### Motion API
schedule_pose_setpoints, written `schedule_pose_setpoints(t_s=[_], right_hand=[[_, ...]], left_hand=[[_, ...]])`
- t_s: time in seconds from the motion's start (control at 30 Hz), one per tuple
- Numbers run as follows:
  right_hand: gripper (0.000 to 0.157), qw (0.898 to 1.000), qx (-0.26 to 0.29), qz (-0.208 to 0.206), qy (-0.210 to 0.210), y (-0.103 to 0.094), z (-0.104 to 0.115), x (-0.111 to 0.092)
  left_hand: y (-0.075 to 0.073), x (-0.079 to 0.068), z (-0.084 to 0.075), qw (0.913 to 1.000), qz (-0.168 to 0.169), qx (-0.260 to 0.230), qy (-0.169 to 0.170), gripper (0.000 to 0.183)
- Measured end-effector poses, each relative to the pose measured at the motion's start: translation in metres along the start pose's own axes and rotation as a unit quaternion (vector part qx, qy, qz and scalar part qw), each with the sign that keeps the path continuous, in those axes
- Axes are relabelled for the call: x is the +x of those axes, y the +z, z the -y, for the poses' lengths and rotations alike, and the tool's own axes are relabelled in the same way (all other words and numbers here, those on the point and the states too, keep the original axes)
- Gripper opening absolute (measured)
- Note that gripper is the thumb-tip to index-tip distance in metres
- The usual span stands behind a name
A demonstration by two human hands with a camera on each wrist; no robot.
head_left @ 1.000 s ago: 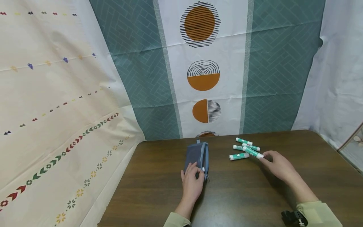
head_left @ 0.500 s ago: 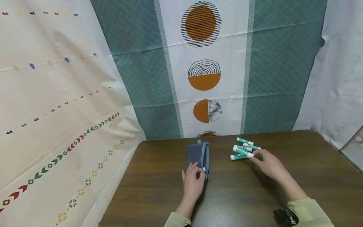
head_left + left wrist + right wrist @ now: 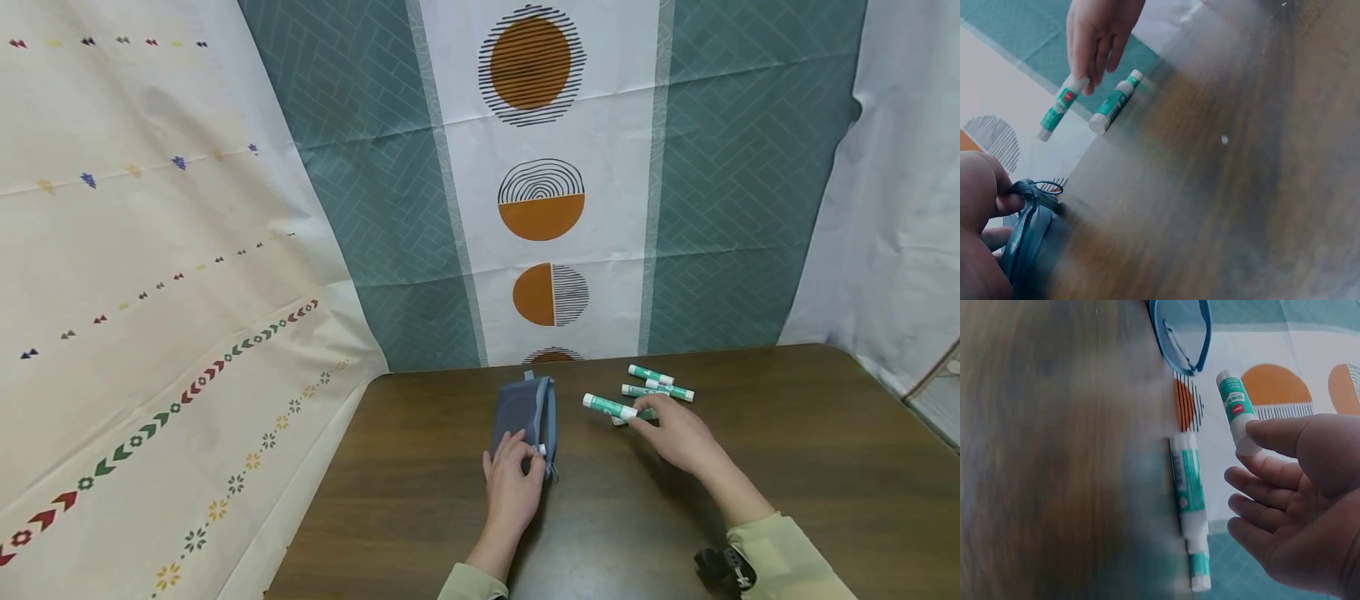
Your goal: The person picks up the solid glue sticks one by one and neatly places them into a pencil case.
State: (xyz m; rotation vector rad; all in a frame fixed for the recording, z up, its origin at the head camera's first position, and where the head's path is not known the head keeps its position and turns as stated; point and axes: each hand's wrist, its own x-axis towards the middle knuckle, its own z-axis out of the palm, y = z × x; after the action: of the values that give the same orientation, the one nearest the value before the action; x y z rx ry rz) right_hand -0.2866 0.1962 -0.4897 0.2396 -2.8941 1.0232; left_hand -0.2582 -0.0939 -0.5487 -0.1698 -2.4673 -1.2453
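Note:
My right hand [image 3: 678, 437] pinches a green-and-white glue stick [image 3: 607, 407] by its white end, between thumb and fingertips. In the right wrist view that glue stick [image 3: 1235, 403] tilts above the table, its other end pointing away from the palm. My left hand [image 3: 513, 483] grips the near end of a blue-grey zip pouch [image 3: 516, 408] lying on the table. The pouch's zipped side gapes along its right edge, and something small and white shows at the opening beside my left fingers. In the left wrist view, thumb and fingers pinch the pouch [image 3: 1030, 219] near its zip.
Several more glue sticks [image 3: 649, 374] lie in a loose group at the back of the brown wooden table [image 3: 420, 467], right of the pouch. One is partly hidden behind the held one. Patterned cloth [image 3: 566, 317] hangs right behind the table's back edge.
My right hand has carried the glue stick leftward from the group towards the pouch. My left hand stays at the pouch.

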Motion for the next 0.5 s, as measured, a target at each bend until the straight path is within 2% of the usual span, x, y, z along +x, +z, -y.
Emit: schedule_pose_setpoints(t_s=[0.5], right_hand=[[0.025, 1.000, 0.015, 0.011, -0.004, 0.023, 0.022, 0.011]], left_hand=[[-0.001, 0.000, 0.001, 1.0000, -0.001, -0.005, 0.000, 0.022]])
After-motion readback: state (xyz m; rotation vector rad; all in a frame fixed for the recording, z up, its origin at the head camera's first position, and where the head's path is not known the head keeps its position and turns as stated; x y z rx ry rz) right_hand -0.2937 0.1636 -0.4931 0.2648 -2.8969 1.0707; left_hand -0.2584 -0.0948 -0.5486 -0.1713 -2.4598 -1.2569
